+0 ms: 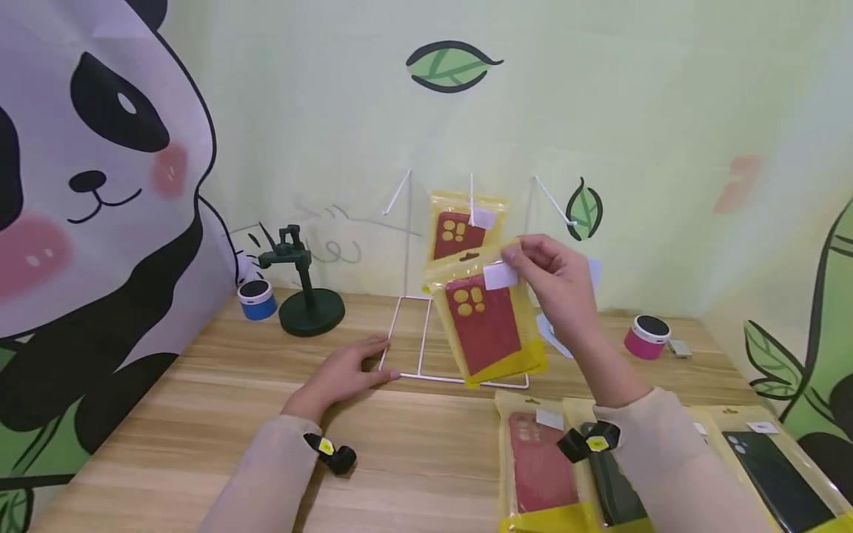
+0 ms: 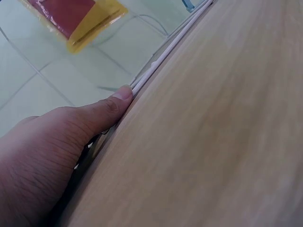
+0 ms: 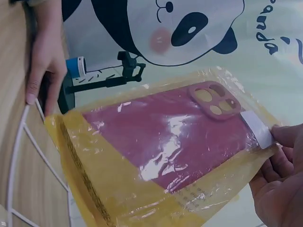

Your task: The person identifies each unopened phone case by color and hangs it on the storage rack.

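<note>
My right hand pinches the top corner of a clear yellow-edged packet, raised in front of the white wire rack. Inside the packet is a dark red phone case with camera cutouts, and a white tag hangs by its top edge. Another red phone case packet hangs from the rack's middle hook, partly covered by the raised one. At the rack's left front corner my left hand rests on the base, its fingers extended. In the left wrist view the thumb presses along the white wire.
Several more phone case packets lie at the front right, partly under my right sleeve. A dark green stand and a blue speaker are at the back left. To the right stands a pink speaker. Two side hooks jut forward.
</note>
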The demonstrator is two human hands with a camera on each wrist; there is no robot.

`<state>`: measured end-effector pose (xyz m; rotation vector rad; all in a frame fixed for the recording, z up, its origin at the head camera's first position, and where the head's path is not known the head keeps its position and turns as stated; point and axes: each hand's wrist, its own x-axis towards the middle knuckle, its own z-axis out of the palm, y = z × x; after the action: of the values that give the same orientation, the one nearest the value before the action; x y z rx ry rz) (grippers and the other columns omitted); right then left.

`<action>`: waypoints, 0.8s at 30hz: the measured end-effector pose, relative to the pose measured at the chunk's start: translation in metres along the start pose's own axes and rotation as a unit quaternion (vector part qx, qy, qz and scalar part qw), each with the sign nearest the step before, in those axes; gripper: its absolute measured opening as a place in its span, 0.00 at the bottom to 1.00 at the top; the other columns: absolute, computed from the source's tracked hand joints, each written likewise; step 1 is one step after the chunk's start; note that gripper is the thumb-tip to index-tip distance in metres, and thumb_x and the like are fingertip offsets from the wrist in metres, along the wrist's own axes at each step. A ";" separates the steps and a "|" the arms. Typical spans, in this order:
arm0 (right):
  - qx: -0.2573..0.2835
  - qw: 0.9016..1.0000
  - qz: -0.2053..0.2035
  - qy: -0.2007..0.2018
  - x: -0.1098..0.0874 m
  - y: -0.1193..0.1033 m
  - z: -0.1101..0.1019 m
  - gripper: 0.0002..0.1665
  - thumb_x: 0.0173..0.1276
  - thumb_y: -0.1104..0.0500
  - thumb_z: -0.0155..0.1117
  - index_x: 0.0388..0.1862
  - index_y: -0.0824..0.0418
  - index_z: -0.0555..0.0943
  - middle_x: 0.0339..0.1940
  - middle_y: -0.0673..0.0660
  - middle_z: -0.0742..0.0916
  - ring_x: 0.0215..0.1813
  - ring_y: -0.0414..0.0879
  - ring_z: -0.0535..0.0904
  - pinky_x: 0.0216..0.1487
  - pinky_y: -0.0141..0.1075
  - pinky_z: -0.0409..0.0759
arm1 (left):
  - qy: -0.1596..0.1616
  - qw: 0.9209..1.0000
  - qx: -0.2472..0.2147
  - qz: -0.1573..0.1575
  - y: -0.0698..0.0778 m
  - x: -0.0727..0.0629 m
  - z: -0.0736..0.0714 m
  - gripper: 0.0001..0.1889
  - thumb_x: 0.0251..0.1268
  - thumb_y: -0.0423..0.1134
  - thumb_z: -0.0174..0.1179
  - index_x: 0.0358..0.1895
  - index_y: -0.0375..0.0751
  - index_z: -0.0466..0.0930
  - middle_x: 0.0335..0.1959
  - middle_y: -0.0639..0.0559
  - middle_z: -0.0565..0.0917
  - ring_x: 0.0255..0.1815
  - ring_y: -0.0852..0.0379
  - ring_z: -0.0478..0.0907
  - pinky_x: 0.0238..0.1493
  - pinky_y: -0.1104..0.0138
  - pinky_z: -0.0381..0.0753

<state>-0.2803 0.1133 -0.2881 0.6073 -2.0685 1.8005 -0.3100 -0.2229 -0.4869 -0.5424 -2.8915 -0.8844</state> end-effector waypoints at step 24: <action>-0.044 0.995 0.023 0.088 0.048 0.010 0.008 0.22 0.67 0.45 0.70 0.49 0.61 0.86 0.37 0.53 0.90 0.40 0.45 0.81 0.40 0.30 0.79 | -0.002 1.000 -0.002 0.003 -0.002 0.002 0.000 0.42 0.60 0.69 0.64 0.73 0.49 0.71 0.74 0.52 0.69 0.75 0.49 0.64 0.75 0.52 0.62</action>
<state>-0.3260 0.1021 -0.2734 0.3643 -2.0454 1.7102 -0.3132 -0.2242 -0.4874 -0.5530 -2.8909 -0.8887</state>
